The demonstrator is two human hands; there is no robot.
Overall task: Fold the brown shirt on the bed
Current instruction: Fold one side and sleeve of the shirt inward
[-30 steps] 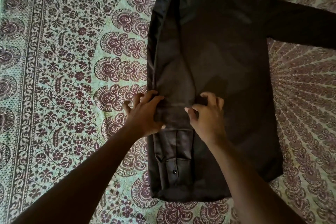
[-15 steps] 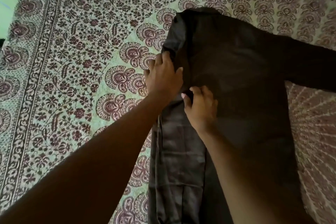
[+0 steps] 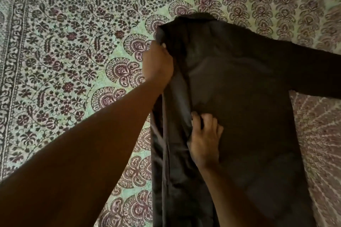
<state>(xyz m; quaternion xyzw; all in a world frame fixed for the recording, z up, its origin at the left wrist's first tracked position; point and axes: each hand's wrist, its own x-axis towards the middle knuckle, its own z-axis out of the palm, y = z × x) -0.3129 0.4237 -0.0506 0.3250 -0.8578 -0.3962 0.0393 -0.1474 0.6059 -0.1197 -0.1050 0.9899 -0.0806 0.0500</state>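
The dark brown shirt [image 3: 239,101] lies flat, back up, on the patterned bedspread [image 3: 73,51]. Its left side and sleeve are folded inward along the body; the right sleeve [image 3: 313,72] stretches out to the right edge of the view. My left hand [image 3: 158,64] is at the shirt's upper left shoulder, fingers curled around the folded edge. My right hand [image 3: 204,140] rests lower down with fingers spread, pressing on the inner edge of the folded strip.
The green bedspread with maroon floral print surrounds the shirt, with a dark patterned border [image 3: 11,79] along the far left. My forearms cross the lower half of the view.
Both hands have slid up the folded left strip from near the cuff toward the shoulder. The left hand went farthest, reaching the shoulder fold; the view has tilted upward.
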